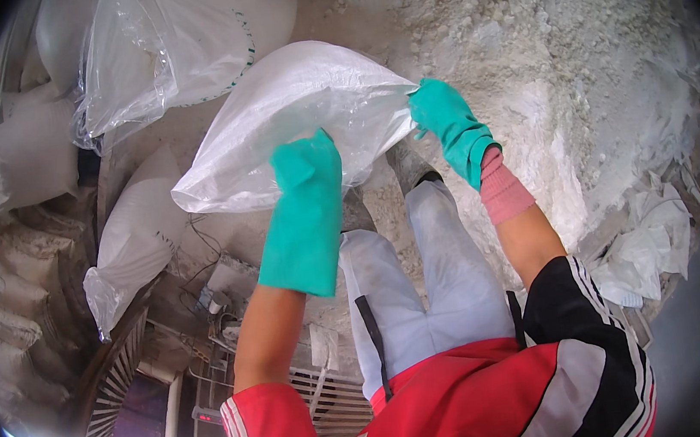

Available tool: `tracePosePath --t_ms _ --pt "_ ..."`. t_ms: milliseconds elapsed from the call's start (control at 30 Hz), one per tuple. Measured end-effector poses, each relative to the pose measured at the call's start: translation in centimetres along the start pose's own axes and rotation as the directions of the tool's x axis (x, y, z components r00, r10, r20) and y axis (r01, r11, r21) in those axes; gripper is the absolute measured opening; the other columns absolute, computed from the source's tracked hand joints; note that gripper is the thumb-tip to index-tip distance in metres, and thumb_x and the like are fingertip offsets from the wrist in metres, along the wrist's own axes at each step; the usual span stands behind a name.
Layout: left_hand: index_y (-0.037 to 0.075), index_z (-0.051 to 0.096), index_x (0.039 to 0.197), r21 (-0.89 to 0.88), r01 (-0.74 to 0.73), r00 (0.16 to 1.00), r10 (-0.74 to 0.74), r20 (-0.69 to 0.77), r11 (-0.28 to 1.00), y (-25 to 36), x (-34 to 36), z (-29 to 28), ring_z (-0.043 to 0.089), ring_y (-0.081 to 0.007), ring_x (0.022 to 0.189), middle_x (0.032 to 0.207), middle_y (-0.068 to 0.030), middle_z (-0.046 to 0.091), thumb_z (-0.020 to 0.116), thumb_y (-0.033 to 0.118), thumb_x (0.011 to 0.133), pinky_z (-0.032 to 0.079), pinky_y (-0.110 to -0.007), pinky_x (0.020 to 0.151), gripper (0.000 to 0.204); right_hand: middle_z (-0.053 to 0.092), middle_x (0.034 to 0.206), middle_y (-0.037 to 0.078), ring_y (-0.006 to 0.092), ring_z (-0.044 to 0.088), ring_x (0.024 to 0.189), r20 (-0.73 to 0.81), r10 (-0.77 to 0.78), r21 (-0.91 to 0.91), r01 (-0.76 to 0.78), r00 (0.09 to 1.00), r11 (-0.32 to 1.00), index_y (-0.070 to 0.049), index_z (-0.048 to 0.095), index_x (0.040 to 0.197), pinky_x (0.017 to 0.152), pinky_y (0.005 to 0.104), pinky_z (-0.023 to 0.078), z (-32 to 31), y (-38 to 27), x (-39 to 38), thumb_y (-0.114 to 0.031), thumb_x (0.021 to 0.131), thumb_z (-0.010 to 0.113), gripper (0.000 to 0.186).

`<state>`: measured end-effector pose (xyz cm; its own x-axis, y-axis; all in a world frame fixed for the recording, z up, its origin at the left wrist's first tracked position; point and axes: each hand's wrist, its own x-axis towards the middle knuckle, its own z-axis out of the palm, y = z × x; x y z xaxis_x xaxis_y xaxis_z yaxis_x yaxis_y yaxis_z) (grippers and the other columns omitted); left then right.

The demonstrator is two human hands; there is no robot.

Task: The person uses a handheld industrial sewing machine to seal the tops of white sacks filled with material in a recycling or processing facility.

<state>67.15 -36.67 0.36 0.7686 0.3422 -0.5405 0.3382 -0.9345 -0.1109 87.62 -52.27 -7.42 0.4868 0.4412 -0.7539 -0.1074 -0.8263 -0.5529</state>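
Observation:
A white woven sack with a clear plastic liner [276,97] spreads out in front of my legs, its mouth facing me. My right hand [445,117], in a green rubber glove over a pink cuff, is closed on the right corner of the sack's rim and pulls it taut. My left hand [307,167], in a matching green glove, is at the near edge of the mouth, against the clear liner. Its fingers look curled in, and they seem to pinch the liner, though the glove hides part of the grip.
A large filled white sack [200,41] with a loose plastic top lies beyond on the left. Another filled sack [139,221] leans at the left. White powder and lumps [543,93] heap up on the right. Crumpled white sacks [646,241] lie by the heap. A metal grille [328,402] is at my left.

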Motion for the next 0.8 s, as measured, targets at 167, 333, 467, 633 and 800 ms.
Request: tracePosePath --t_ms 167,333,467,633,800 --pt "0.007 0.065 0.113 -0.250 -0.084 0.973 0.025 -0.228 0.965 1.3 -1.4 -10.1 0.066 -0.0286 0.076 0.092 -0.0083 0.067 0.058 0.014 0.090 0.049 -0.045 0.072 0.026 0.065 0.078 0.018 0.0271 0.069 0.060 0.079 -0.120 -0.007 0.121 0.990 0.993 0.008 0.057 0.094 0.050 0.0387 0.058 -0.1 -0.4 -1.4 -0.007 0.086 0.057 0.017" --pt "0.009 0.060 0.122 -0.433 -0.045 0.998 0.055 0.011 0.900 4.4 1.9 -5.4 0.062 -0.0290 0.110 0.124 -0.0119 0.062 0.052 0.019 0.092 0.046 -0.044 0.096 0.032 0.064 0.078 0.018 0.0273 0.069 0.063 0.056 -0.111 -0.132 0.117 0.992 0.984 0.009 0.057 0.096 0.050 0.0389 0.059 0.0 1.2 0.5 -0.005 0.085 0.056 0.018" --pt "0.005 0.056 0.130 -0.367 0.054 0.921 0.095 0.377 0.928 3.3 2.9 0.2 0.060 -0.0258 0.108 0.120 -0.0100 0.061 0.060 0.013 0.086 0.048 -0.039 0.095 0.044 0.065 0.077 0.018 0.0273 0.068 0.058 0.108 -0.290 0.023 0.289 0.951 0.957 0.010 0.057 0.095 0.050 0.0386 0.058 1.2 2.7 0.8 -0.007 0.086 0.057 0.019" --pt "0.007 0.058 0.124 -0.104 -0.184 0.973 0.167 -0.158 0.977 1.4 4.4 3.4 0.060 -0.0240 0.109 0.120 -0.0093 0.061 0.059 0.016 0.089 0.048 -0.037 0.095 0.036 0.065 0.075 0.017 0.0264 0.065 0.053 0.178 -0.219 -0.009 0.225 0.959 0.974 0.010 0.059 0.098 0.048 0.0386 0.057 0.7 1.2 0.6 -0.012 0.089 0.056 0.024" --pt "0.009 0.068 0.115 -0.713 -0.165 0.943 -0.103 -0.317 0.682 -0.3 0.2 -3.3 0.064 -0.0259 0.107 0.112 -0.0126 0.069 0.057 0.018 0.094 0.047 -0.038 0.097 0.025 0.065 0.080 0.016 0.0252 0.069 0.066 0.175 0.103 0.096 -0.121 0.979 0.988 0.008 0.063 0.100 0.052 0.0354 0.058 -1.7 -1.8 -0.8 -0.011 0.089 0.055 0.023"
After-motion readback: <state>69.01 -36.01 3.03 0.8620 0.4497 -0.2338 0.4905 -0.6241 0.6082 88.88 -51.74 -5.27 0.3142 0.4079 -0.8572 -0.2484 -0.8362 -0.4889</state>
